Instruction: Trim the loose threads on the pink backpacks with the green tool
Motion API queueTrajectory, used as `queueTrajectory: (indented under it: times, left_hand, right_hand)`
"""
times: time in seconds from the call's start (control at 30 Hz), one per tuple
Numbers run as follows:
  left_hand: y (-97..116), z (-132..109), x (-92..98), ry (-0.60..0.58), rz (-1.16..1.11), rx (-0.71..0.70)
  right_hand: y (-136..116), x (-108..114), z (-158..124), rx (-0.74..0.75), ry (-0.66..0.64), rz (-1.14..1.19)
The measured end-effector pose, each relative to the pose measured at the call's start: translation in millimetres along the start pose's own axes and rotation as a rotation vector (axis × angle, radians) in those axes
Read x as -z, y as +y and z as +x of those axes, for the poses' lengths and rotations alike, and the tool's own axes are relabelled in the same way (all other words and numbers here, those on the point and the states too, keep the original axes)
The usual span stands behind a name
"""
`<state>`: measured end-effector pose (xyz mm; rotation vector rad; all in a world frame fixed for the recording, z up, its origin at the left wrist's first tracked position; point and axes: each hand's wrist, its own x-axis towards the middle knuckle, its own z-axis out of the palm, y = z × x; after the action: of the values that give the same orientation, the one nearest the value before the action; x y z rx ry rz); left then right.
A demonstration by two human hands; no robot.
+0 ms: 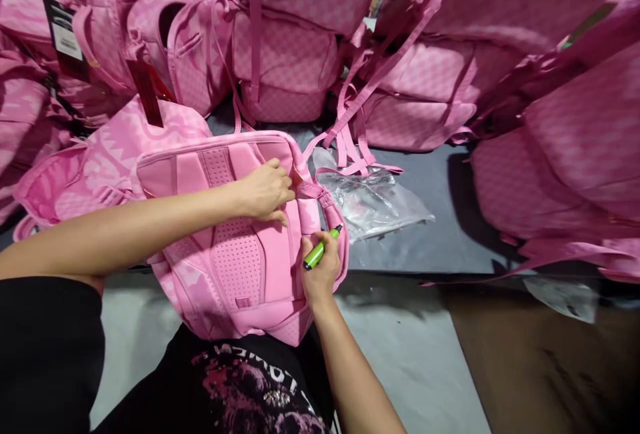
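A pink backpack (235,247) lies back-panel up in front of me, its lower end against my lap. My left hand (265,191) reaches across it, and its fingers are curled on the upper right edge near the shoulder strap (320,197). Below it, my right hand (320,271) is closed around a green marker (320,251) whose dark tip points up-right toward the strap at the backpack's right side.
Many more pink backpacks (285,54) are piled around the back, left and right, some with hang tags (63,31). A crumpled clear plastic bag (370,201) lies on the grey table surface (440,194) right of my backpack. Brown floor (540,361) shows at the lower right.
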<state>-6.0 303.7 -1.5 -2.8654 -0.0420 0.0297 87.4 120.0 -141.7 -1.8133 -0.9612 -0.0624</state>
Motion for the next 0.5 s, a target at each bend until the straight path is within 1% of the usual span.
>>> queueTrajectory:
  times: [0.07, 0.13, 0.23, 0.3, 0.33, 0.4, 0.5]
  left_hand:
    - [-9.4, -1.2, 1.5, 0.000, -0.024, -0.026]
    - [-21.1, -7.3, 6.6, 0.007, -0.010, -0.027]
    - [-37.9, -19.5, 20.1, 0.006, 0.112, -0.029]
    - [-42.1, -25.5, 28.4, 0.024, 0.176, 0.003]
    - [-40.1, -27.3, 30.6, 0.037, 0.186, 0.034]
    - [-27.5, -28.2, 28.8, 0.051, 0.160, 0.076]
    - [4.1, -25.3, 12.1, 0.064, 0.074, 0.093]
  right_hand:
    - [1.5, -1.8, 0.1, 0.003, 0.001, 0.000]
    - [2.9, -3.3, -0.3, 0.005, 0.004, 0.002]
    - [4.4, -4.4, -0.9, 0.005, 0.001, 0.001]
    - [4.4, -4.0, 0.3, 0.003, -0.010, -0.002]
    - [3.8, -3.1, 1.6, 0.002, -0.015, -0.004]
    - [1.1, 0.4, 5.4, -0.004, -0.029, -0.019]
    - [-6.3, 11.3, 10.6, -0.009, -0.067, -0.063]
